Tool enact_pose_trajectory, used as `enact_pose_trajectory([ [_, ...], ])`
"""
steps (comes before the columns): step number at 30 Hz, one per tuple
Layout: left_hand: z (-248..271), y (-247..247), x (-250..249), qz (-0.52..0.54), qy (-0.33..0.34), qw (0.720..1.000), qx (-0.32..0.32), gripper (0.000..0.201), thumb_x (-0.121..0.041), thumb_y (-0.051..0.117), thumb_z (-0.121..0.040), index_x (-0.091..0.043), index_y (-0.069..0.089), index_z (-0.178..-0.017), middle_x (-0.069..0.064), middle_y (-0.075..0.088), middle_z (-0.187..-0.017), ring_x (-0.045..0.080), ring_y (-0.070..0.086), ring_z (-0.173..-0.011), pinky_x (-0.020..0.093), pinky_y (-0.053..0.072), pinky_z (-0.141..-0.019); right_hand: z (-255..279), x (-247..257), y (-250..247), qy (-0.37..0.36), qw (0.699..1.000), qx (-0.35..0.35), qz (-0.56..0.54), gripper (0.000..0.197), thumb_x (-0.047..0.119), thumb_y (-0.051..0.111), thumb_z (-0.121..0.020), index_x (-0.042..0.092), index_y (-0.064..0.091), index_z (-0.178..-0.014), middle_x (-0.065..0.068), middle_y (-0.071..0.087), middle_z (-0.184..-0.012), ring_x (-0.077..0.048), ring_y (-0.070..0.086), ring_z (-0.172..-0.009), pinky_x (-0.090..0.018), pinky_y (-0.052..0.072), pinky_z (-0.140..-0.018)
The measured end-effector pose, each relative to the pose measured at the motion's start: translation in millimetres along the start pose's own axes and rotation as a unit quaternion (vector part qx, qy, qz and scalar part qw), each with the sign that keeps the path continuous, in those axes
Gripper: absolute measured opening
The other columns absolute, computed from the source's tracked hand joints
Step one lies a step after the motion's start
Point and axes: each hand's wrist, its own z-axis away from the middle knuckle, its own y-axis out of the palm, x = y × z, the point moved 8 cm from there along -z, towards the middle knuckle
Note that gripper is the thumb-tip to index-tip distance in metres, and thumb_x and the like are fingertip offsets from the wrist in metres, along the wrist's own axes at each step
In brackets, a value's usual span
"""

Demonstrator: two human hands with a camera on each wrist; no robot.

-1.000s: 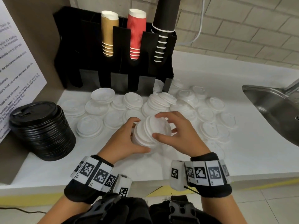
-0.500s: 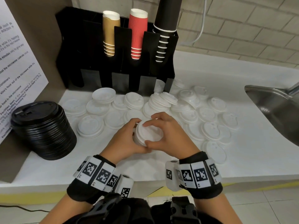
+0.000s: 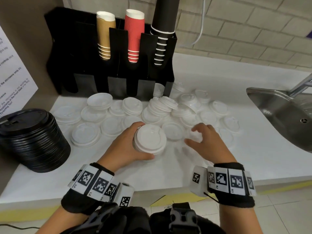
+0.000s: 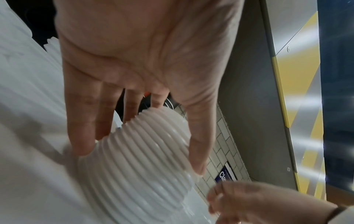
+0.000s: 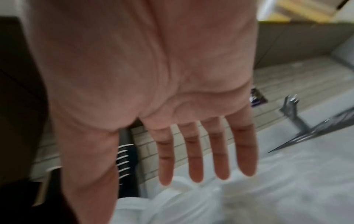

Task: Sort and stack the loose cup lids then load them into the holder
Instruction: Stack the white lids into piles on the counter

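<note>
My left hand [image 3: 128,146] grips a stack of white cup lids [image 3: 149,140] from its left side, thumb in front and fingers behind; the left wrist view shows the ribbed stack of white lids [image 4: 145,151] between thumb and fingers. To its right, my right hand [image 3: 200,137] hovers empty over loose white lids [image 3: 173,132], fingers spread and straight in the right wrist view [image 5: 191,151]. Several more loose and part-stacked white lids [image 3: 162,107] cover the counter in front of the black holder [image 3: 111,53].
The holder carries a tan cup stack [image 3: 105,34], a red cup stack [image 3: 134,34] and a black cup stack [image 3: 163,31]. A tall pile of black lids [image 3: 32,139] stands at the left. A steel sink [image 3: 285,114] lies at the right. The counter edge [image 3: 152,188] runs near my wrists.
My right hand has let go of the lid stack and moved right over the loose lids. The left hand keeps hold of the stack, now held more upright.
</note>
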Motion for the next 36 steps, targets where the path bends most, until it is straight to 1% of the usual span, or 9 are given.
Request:
enact_pose_trajectory([
  [5,-4,0,0,0.0,0.002,1.0,0.002,0.085,-0.029,0.093,-0.056,-0.047,0.041,-0.121,-0.029,0.051,-0.117,-0.01,0.046,-0.111,0.014,0.039,-0.085,16,-65,-13,0.181,0.982,0.017,0.059,0.063,0.034,0.082,-0.07,0.016,0.042,-0.116,-0.008,0.036,-0.119,-0.034,0.042,-0.116,-0.033,0.036,-0.082],
  [8,-5,0,0,-0.002,0.0,1.0,0.003,0.089,-0.029,0.093,-0.056,-0.042,0.042,-0.127,-0.027,0.052,-0.119,-0.005,0.048,-0.11,0.017,0.039,-0.086,22,-82,-16,0.217,0.975,0.012,0.044,0.067,0.031,0.085,-0.066,0.017,0.037,-0.111,-0.007,0.033,-0.111,-0.034,0.047,-0.106,-0.035,0.04,-0.078],
  [12,-6,1,-1,-0.001,0.003,1.0,0.004,0.089,-0.028,0.093,-0.057,-0.039,0.042,-0.129,-0.026,0.051,-0.12,-0.008,0.047,-0.11,0.015,0.038,-0.086,25,-86,-13,0.22,0.974,0.025,0.038,0.07,0.027,0.088,-0.063,0.017,0.033,-0.106,-0.012,0.045,-0.11,-0.025,0.05,-0.085,-0.03,0.039,-0.066],
  [17,-6,1,-3,0.0,0.0,1.0,0.005,0.089,-0.027,0.093,-0.057,-0.037,0.043,-0.13,-0.026,0.051,-0.12,-0.009,0.047,-0.109,0.013,0.038,-0.085,22,-70,2,0.167,0.982,0.069,0.052,0.076,0.032,0.086,-0.064,0.021,0.035,-0.119,-0.005,0.047,-0.11,-0.021,0.047,-0.095,-0.029,0.037,-0.077],
  [22,-6,2,-4,0.004,-0.006,1.0,0.001,0.092,-0.027,0.093,-0.057,-0.039,0.04,-0.131,-0.027,0.05,-0.118,-0.01,0.047,-0.107,0.011,0.038,-0.081,19,-49,-4,0.121,0.989,0.075,0.043,0.075,0.035,0.081,-0.068,0.02,0.041,-0.13,0.0,0.049,-0.113,-0.015,0.046,-0.097,-0.026,0.035,-0.079],
  [25,-5,1,-1,-0.001,-0.014,1.0,-0.004,0.094,-0.03,0.093,-0.056,-0.045,0.033,-0.127,-0.029,0.047,-0.113,-0.012,0.047,-0.103,0.008,0.037,-0.077,17,-31,-18,0.078,0.996,0.053,0.009,0.067,0.036,0.081,-0.066,0.026,0.046,-0.122,0.002,0.052,-0.106,-0.016,0.053,-0.093,-0.028,0.04,-0.071],
  [28,-4,1,1,-0.001,-0.026,1.0,-0.009,0.086,-0.034,0.093,-0.055,-0.055,0.032,-0.111,-0.032,0.045,-0.109,-0.019,0.046,-0.097,0.006,0.037,-0.072,15,-6,-25,0.017,0.999,0.043,-0.029,0.056,0.038,0.082,-0.065,0.034,0.05,-0.111,0.001,0.055,-0.107,-0.017,0.056,-0.094,-0.027,0.044,-0.069],
  [33,-3,1,3,-0.004,-0.025,0.999,-0.021,0.079,-0.037,0.093,-0.053,-0.053,0.036,-0.106,-0.03,0.049,-0.112,-0.013,0.048,-0.103,0.01,0.038,-0.075,9,41,-10,-0.094,0.985,0.046,-0.136,0.045,0.035,0.08,-0.07,0.037,0.058,-0.109,0.011,0.058,-0.116,-0.009,0.056,-0.1,-0.015,0.041,-0.074],
  [36,-1,2,0,0.005,-0.02,0.999,-0.025,0.08,-0.051,0.087,-0.044,-0.052,0.039,-0.108,-0.029,0.053,-0.111,-0.018,0.048,-0.102,0.009,0.04,-0.077,5,60,7,-0.143,0.972,0.06,-0.176,0.042,0.031,0.079,-0.073,0.036,0.06,-0.11,0.018,0.058,-0.118,-0.004,0.054,-0.102,-0.01,0.038,-0.072],
])
